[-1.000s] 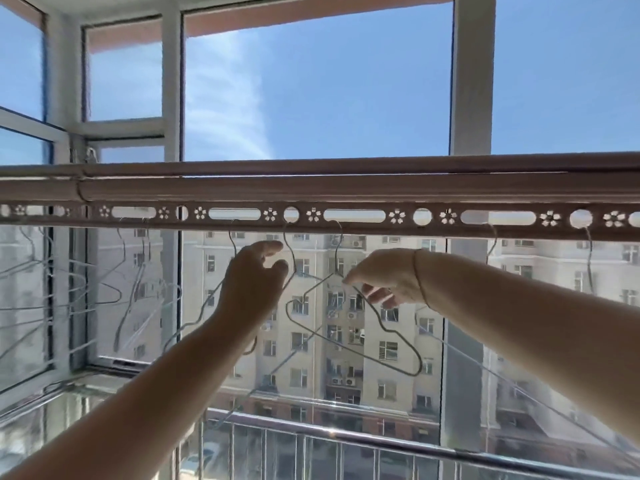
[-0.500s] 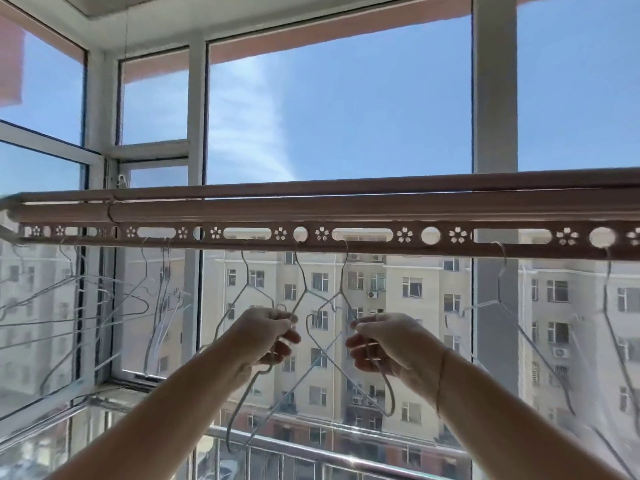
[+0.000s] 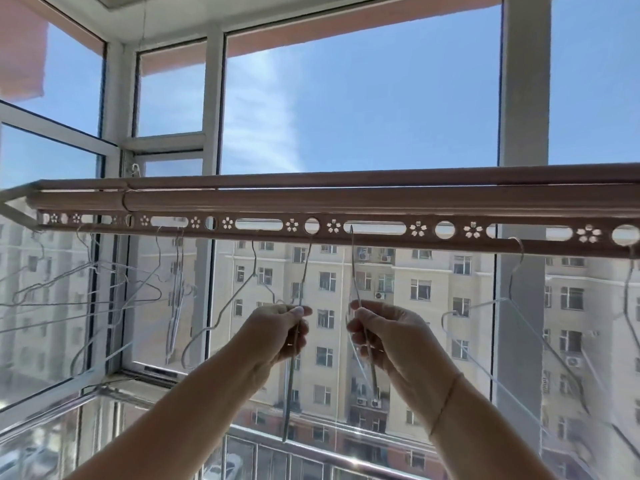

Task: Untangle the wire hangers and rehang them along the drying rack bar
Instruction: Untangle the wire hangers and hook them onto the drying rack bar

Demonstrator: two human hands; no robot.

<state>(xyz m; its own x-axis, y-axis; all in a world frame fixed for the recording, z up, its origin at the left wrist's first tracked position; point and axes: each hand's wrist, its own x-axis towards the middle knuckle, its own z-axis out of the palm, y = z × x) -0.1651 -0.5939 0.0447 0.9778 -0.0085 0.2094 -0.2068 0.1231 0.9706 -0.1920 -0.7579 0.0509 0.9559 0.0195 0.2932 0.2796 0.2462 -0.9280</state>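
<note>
A pinkish drying rack bar (image 3: 346, 202) with a perforated strip of round and long holes runs across the view at head height. My left hand (image 3: 280, 332) is closed around a thin wire hanger (image 3: 304, 268) whose hook sits in a round hole. A second wire hanger (image 3: 354, 268), hooked in a long slot, is pinched in my right hand (image 3: 379, 336). Both hangers appear edge-on and hang apart from each other. Another hanger (image 3: 239, 292) hangs just left of my left hand.
Several wire hangers (image 3: 104, 289) bunch together at the bar's left end. One hanger (image 3: 512, 306) hangs to the right of my right hand. Window frames (image 3: 213, 98) stand close behind the bar, and a metal railing (image 3: 311, 445) runs below.
The two hangers overlapped between my hands before; now they hang apart, each in its own hole and turned edge-on. Both hands stay closed on them, and the view has tilted upward.
</note>
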